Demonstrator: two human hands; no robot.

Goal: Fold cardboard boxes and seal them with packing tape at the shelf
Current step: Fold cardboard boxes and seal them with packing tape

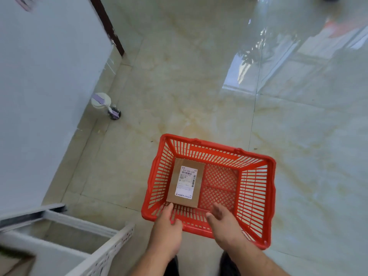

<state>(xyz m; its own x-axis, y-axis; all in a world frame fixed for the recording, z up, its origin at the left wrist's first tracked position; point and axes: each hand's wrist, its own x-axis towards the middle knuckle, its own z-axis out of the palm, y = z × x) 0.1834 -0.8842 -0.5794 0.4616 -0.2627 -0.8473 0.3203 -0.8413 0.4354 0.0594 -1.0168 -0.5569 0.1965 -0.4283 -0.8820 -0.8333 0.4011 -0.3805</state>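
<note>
A closed cardboard box (186,183) with a white shipping label (187,182) on top lies flat in the left half of a red basket (256,184) standing on the tiled floor (179,76). Both hands hover over the basket's near rim, just short of the box. The left hand (167,230) is open, fingers relaxed and reaching toward the box's near left corner, holding nothing. The right hand (225,224) is open too, fingers spread, empty. A white metal shelf (111,246) stands at lower left, by a pale wall (43,76). A bottle (103,103) sits on the floor near the wall.
</note>
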